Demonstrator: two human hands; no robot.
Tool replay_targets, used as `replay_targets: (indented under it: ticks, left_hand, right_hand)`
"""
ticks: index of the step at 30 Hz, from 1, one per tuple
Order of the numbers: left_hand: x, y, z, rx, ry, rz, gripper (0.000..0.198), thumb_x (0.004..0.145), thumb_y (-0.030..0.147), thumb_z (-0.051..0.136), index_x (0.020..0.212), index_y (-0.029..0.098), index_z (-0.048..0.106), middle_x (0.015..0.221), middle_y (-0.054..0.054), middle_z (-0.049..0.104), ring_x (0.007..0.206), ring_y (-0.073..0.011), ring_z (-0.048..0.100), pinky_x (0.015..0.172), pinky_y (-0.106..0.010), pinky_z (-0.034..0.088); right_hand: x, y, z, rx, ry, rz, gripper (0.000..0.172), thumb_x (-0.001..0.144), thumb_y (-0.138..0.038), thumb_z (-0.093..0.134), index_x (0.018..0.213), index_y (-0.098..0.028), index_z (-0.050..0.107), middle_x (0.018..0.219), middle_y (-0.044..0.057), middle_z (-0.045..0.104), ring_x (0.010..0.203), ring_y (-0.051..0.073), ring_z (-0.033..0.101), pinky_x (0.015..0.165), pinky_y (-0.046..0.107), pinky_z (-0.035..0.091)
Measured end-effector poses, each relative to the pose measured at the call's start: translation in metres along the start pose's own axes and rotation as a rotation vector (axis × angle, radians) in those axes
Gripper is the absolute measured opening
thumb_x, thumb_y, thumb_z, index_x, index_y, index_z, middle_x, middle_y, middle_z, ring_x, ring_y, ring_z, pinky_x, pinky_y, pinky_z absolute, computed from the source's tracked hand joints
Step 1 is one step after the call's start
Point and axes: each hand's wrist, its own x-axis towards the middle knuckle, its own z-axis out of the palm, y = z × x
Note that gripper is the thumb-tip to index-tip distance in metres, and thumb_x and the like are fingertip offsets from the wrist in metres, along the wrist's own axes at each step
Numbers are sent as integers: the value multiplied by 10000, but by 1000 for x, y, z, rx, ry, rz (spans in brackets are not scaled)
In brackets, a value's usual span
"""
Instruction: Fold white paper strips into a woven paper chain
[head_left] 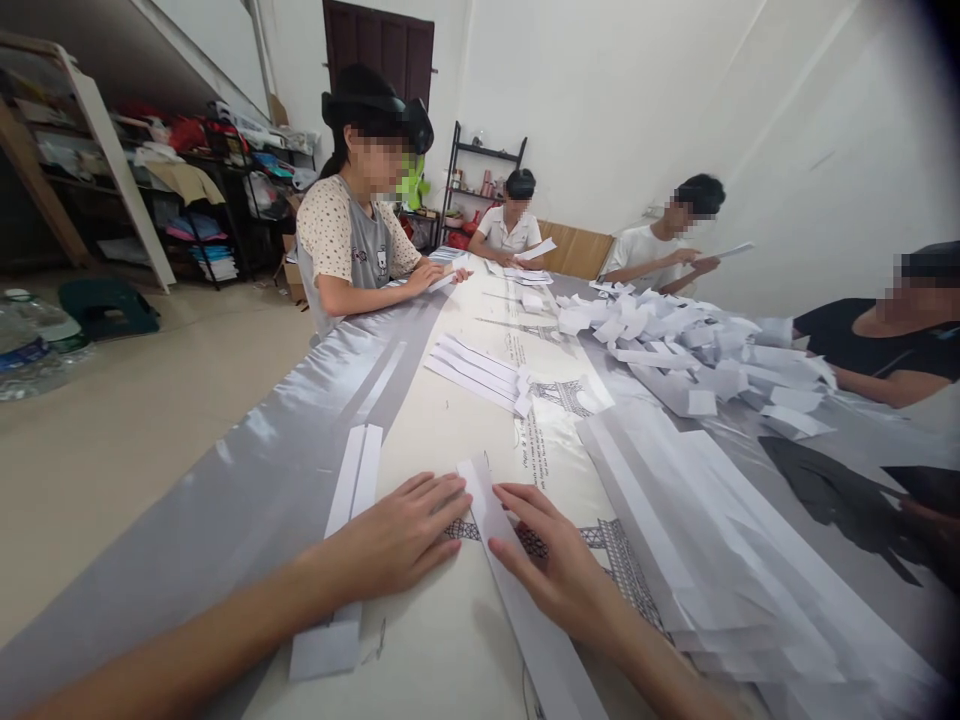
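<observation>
A long white paper strip [517, 590] lies at a slant on the table between my hands. My left hand [409, 535] rests palm down on its left side, fingers stretched out, fingertips at the strip's edge near its far end. From the right, my right hand [551, 555] meets the opposite edge with thumb and fingers apart. Neither hand is closed round the paper. Partly hidden beneath my left forearm are narrow folded paper strips [352, 480]. To the right of my right hand spreads a stack of large white paper sheets [697, 530].
Several finished-looking strips [480, 372] lie ahead on the printed tablecloth [442, 430]. A heap of folded paper pieces [675, 340] covers the far right. Dark cloth [832, 490] lies at the right edge. Several people sit around the table, some handling paper.
</observation>
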Motion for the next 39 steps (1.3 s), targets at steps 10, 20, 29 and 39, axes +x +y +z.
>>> replay_targets:
  ticks: [10,20,29,39]
  left_hand:
    - [-5,-8,-1,-56,-37,-72,528,1047,444,456,1529,242,378,1572,-154,415,1471,-341,367,1168,-546,345]
    - [-2,-6,-5,-4,-40,-82,497,1025,423,487,1470,203,463,1513,-186,458,1405,-362,438,1137,-562,383]
    - [-1,-3,-5,-25,21,-87,442,1003,394,513,1408,216,521,1453,-161,492,1312,-335,505,1102,-530,424]
    - [0,-5,1,14,-46,-41,553,1062,438,394,1550,187,329,1576,-121,431,1483,-256,359,1235,-454,254]
  right_hand:
    - [-3,-8,-3,-73,-202,17,515,1074,-468,387,1568,-323,364,1644,-11,323,1528,235,277,1251,489,290]
    - [-4,-10,23,-407,-147,-86,641,1073,-437,384,1630,-208,161,1668,46,228,1541,250,228,1241,486,314]
    - [-6,-5,34,-573,-82,-142,651,1075,-419,364,1636,-196,118,1676,51,183,1543,251,217,1242,473,319]
    - [-4,-3,35,-546,-60,-163,641,1064,-411,399,1623,-167,204,1656,80,269,1532,261,260,1234,484,332]
